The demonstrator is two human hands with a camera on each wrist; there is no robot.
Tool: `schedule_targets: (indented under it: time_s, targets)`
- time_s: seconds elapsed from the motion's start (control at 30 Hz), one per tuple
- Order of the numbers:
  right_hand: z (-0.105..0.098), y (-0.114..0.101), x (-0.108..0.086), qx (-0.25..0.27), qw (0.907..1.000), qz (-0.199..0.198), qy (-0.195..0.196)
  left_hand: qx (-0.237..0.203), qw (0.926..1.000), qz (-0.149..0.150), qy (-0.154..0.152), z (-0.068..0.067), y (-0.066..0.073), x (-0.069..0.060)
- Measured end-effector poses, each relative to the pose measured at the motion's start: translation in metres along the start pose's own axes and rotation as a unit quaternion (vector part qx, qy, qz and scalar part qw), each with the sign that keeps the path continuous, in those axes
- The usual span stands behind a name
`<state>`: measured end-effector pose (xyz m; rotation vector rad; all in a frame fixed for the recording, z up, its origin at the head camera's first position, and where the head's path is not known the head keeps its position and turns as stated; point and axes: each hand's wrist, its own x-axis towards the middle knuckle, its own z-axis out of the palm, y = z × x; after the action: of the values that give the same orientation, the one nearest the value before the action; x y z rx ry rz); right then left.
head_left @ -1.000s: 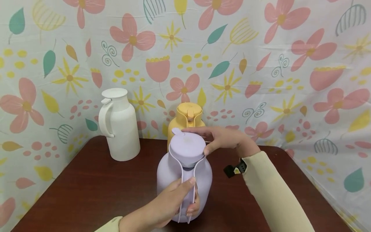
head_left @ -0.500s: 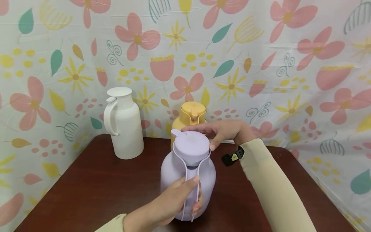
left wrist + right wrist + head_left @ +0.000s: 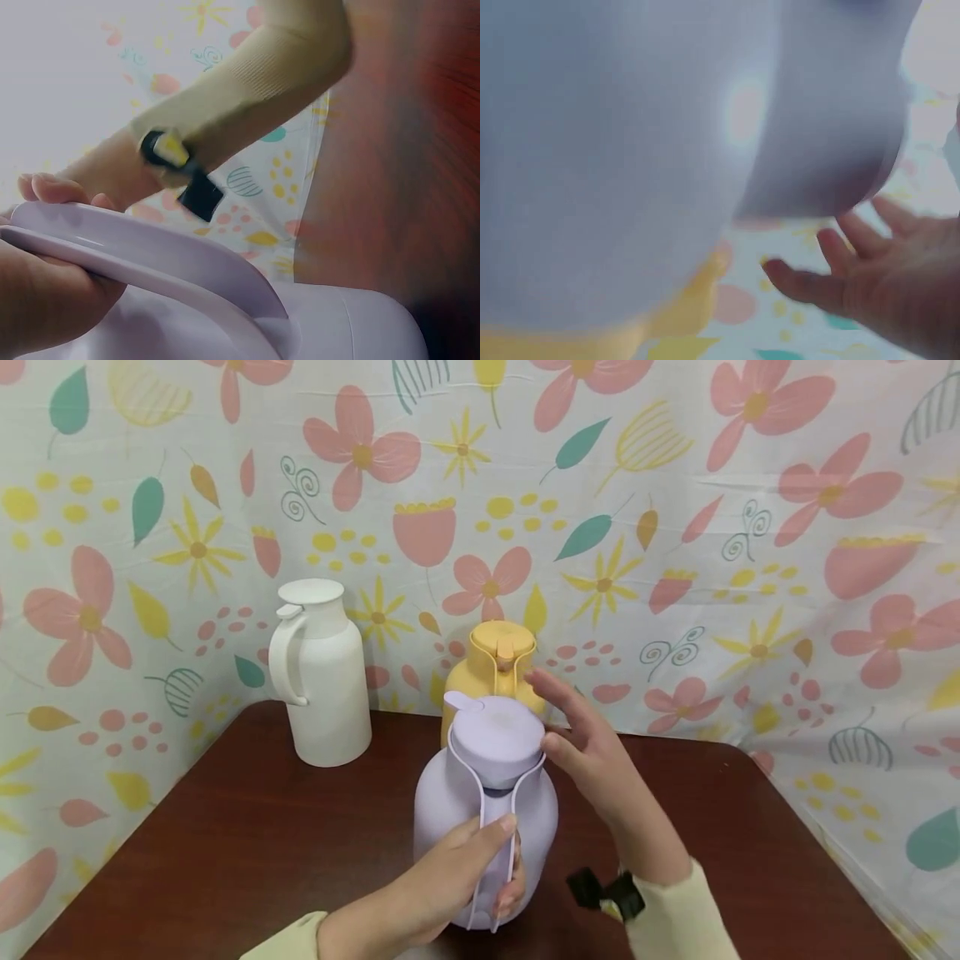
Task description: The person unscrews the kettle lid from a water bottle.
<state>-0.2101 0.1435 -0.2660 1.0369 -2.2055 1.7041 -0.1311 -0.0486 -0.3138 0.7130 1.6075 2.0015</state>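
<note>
Lilac, round-bodied, plastic-looking jug (image 3: 442, 810), roughly upright on dark reddish-brown wood-look table (image 3: 225, 827), handle (image 3: 491, 881) facing near side. Left grip (image 3: 459, 878) curled round handle; right grip (image 3: 581, 745) wide, just right of disc-shaped lid (image 3: 498, 731) and nearer it; contact unclear.

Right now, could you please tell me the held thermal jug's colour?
The thermal jug is pale lilac; the head view shows it best.
</note>
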Motion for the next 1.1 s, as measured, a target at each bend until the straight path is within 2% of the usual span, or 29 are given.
schedule_targets:
  time_s: [0.1,0.23,0.4,0.6,0.9,1.0,1.1]
  targets:
    - [0.013,-0.006,-0.02,0.003,0.997,0.005,0.078,-0.001,1.0,0.0,0.006,0.001,0.0,-0.001]
    - [0.025,-0.009,-0.026,-0.05,0.9898,0.063,0.118,-0.009,1.0,0.0,0.004,0.002,0.0,0.0]
    - [0.035,-0.01,-0.021,-0.102,0.9795,0.129,0.116,-0.012,0.9999,-0.005,0.006,0.002,0.0,0.0]
    - [0.042,-0.012,-0.013,-0.118,0.9714,0.178,0.104,-0.02,0.9998,-0.006,-0.004,0.001,0.0,0.001]
    - [0.05,-0.009,-0.01,-0.097,0.9649,0.185,0.159,-0.03,0.9993,0.005,-0.021,-0.001,-0.002,0.001]
    - [0.047,-0.007,-0.009,-0.095,0.9677,0.18,0.149,-0.035,0.9991,0.007,-0.022,-0.001,-0.003,0.002]
    - [0.039,-0.003,-0.007,-0.092,0.9744,0.169,0.116,-0.036,0.9989,0.015,-0.024,-0.001,-0.003,0.002]
